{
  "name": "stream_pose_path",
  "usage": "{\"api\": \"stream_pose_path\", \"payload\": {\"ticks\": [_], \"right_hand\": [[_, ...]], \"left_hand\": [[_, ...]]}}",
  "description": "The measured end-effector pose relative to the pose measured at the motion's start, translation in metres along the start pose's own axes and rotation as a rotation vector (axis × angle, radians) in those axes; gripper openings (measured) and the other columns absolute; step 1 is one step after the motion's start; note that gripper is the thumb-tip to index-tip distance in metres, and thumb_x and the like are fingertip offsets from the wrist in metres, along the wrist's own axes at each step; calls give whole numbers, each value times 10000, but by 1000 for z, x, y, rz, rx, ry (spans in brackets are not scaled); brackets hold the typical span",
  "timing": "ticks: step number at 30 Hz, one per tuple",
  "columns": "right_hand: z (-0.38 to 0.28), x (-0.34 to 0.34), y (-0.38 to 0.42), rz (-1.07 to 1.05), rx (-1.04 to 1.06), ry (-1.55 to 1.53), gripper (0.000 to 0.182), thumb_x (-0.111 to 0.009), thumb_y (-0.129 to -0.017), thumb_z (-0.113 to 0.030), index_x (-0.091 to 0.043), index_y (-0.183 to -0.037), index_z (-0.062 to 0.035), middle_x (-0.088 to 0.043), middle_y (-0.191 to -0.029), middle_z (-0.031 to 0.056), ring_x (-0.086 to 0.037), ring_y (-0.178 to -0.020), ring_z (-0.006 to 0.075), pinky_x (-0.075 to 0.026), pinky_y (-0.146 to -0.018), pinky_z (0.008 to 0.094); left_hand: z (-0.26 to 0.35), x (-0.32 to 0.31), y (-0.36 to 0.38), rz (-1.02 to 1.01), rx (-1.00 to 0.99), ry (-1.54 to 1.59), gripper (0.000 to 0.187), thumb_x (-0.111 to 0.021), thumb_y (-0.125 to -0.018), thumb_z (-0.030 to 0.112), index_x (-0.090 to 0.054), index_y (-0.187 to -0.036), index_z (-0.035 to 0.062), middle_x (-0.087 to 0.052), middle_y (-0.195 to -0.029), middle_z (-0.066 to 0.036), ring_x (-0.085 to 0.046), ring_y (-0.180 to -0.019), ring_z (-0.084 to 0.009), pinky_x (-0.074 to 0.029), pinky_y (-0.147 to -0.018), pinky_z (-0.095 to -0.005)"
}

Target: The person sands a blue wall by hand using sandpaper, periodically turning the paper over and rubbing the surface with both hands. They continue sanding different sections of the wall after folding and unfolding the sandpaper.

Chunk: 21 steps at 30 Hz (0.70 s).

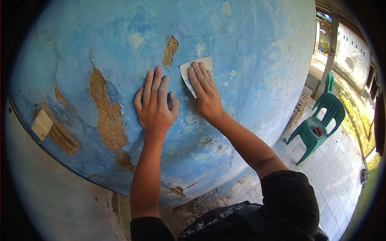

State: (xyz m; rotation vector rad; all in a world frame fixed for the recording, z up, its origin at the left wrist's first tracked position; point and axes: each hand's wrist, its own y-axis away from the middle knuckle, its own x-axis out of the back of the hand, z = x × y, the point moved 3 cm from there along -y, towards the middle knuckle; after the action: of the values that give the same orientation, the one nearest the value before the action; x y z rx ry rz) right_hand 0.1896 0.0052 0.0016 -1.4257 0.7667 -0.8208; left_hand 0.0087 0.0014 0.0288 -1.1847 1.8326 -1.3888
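Observation:
A blue painted wall [265, 64] with worn, cracked paint fills most of the view. My left hand [155, 108] lies flat on it, fingers stretched upward and thumb out to the side, holding nothing. To its right, my right hand [206, 91] presses a pale sheet of sandpaper [185, 70] against the wall under its flat fingers. Blue print shows on the sheet's back, and its left corner stands slightly off the wall. Just above and between the hands is a small bare brown patch [170, 51]. A longer bare patch [107, 114] runs down left of my left hand.
At the lower left, a cream switch or socket box [42, 125] sits on a wooden block [64, 138] fixed to the wall. Green plastic chairs [309, 136] stand on the white tiled floor [321, 172] at right, with a clear bag on the nearer one. Wooden slats [300, 105] lean behind.

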Motion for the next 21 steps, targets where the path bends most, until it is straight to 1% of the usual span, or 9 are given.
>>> {"api": "stream_pose_path", "payload": {"ticks": [2, 4, 6, 8, 10, 12, 15, 18, 21], "right_hand": [[12, 6, 2, -119, 97, 51, 712, -602, -899, 80, -522, -1603, 8, -474, -1691, 234, -440, -1575, 431, -405, -1261, 586], [12, 5, -26, -91, 86, 102, 680, -615, -915, 48, -540, -1590, 9, -500, -1674, 229, -464, -1563, 420, -423, -1248, 587], [1, 5, -43, 80, -64, 107, 661, -625, -906, 47, -578, -1564, 2, -549, -1638, 219, -500, -1544, 399, -446, -1228, 587], [-13, 2, -27, 135, -109, 77, 644, -640, -912, 28, -592, -1553, -3, -579, -1613, 211, -518, -1530, 401, -451, -1222, 586], [-13, -1, 3, -75, -13, 55, 623, -658, -950, 0, -573, -1567, -1, -561, -1626, 216, -498, -1538, 422, -437, -1234, 580], [2, 5, -10, -126, 26, 59, 596, -672, -990, -33, -561, -1574, 2, -550, -1634, 218, -486, -1543, 432, -428, -1243, 574], [7, 0, -50, 121, -79, 104, 584, -684, -1008, -65, -557, -1573, 8, -544, -1638, 222, -481, -1549, 427, -424, -1243, 577], [-16, -4, -34, 73, -96, 0, 577, -689, -1009, -80, -567, -1567, 3, -533, -1647, 223, -476, -1550, 436, -430, -1238, 577], [-6, 8, -2, -56, 5, 2, 567, -687, -1002, -74, -585, -1554, 1, -559, -1623, 227, -498, -1539, 413, -441, -1234, 565]], "left_hand": [[-1, -2, 2, -7, -3, 5, 387, -631, -1005, 186, -700, -1373, 85, -648, -1583, -97, -551, -1514, -256, -367, -1178, -420], [-2, -1, 1, 4, -13, 0, 387, -630, -1006, 184, -697, -1374, 83, -650, -1580, -99, -552, -1513, -257, -371, -1177, -421], [2, 2, 6, -14, 4, 5, 388, -629, -1006, 181, -693, -1375, 82, -653, -1576, -101, -554, -1512, -259, -374, -1175, -421], [2, 5, 4, -32, 3, 12, 389, -626, -1007, 178, -688, -1380, 85, -657, -1571, -106, -556, -1510, -263, -377, -1175, -419], [1, 5, 4, -33, -1, 8, 391, -626, -1007, 176, -686, -1382, 86, -658, -1569, -107, -557, -1510, -267, -378, -1174, -418], [2, 2, 4, -26, 0, 10, 392, -625, -1006, 174, -684, -1384, 86, -659, -1567, -109, -557, -1510, -270, -378, -1174, -416], [0, -1, 3, -3, -12, 1, 385, -624, -1006, 170, -686, -1377, 88, -661, -1565, -107, -560, -1508, -275, -379, -1173, -416], [1, -2, 2, -3, 1, 4, 378, -624, -1006, 173, -690, -1369, 91, -661, -1567, -104, -561, -1507, -274, -381, -1174, -414], [2, -1, 3, -9, 2, 1, 369, -623, -1008, 182, -696, -1359, 93, -659, -1569, -104, -559, -1508, -270, -386, -1175, -415]]}}
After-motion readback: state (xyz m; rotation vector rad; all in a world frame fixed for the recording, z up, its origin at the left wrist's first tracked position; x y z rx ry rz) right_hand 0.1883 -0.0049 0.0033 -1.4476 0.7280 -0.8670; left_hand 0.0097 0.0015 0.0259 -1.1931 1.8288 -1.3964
